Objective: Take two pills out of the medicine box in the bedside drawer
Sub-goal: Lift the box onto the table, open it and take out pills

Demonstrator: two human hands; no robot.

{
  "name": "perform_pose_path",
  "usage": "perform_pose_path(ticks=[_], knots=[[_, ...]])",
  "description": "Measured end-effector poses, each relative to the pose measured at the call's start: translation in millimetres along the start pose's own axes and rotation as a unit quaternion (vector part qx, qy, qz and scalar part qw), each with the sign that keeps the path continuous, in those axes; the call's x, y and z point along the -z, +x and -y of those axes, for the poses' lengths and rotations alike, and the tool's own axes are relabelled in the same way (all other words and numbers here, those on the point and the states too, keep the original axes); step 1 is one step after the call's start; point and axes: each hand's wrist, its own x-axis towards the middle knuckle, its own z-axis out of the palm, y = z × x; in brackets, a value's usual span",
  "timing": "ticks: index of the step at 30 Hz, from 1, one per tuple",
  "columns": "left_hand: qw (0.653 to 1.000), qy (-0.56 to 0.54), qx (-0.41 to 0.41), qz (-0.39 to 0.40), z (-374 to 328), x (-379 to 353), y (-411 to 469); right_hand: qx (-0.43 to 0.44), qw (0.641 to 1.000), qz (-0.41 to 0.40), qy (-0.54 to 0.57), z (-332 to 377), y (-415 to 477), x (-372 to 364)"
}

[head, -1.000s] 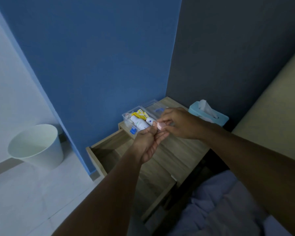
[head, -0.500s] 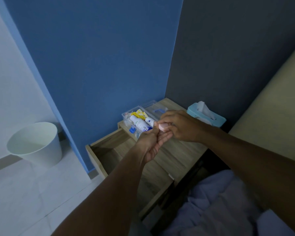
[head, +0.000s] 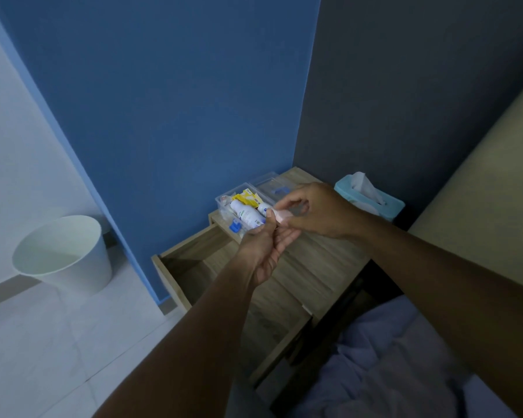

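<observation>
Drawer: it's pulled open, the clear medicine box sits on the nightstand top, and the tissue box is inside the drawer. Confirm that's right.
One thing is wrong. The head view shows the tissue box on the nightstand top by the wall, not inside the drawer. The drawer is pulled open, and the clear medicine box sits on the nightstand top.

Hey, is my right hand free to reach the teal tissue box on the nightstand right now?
Probably not yet. The right hand is pinching a small pale pink item with the left hand. The teal tissue box sits beside it, unobstructed.
</observation>
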Motion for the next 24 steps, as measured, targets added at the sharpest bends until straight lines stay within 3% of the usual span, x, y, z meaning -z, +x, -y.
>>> perform_pose_path(ticks=[2,6,14,19,24], knots=[[1.000,-0.003,0.003,0.001,2,2,2,-0.037,0.998,0.038,0.039,-1,0,0],[1.000,-0.004,0.019,0.010,8,6,5,-0.087,0.996,-0.028,-0.012,-5,2,-5],[0.999,-0.007,0.030,0.016,12,15,18,-0.053,0.996,0.040,0.053,-10,0,-9],[0.998,-0.039,0.036,0.017,11,21,24,-0.024,0.997,0.008,0.078,-19,-1,-4],[0.998,-0.033,0.037,0.032,16,28,29,-0.055,0.990,-0.042,0.122,-31,-1,-3]])
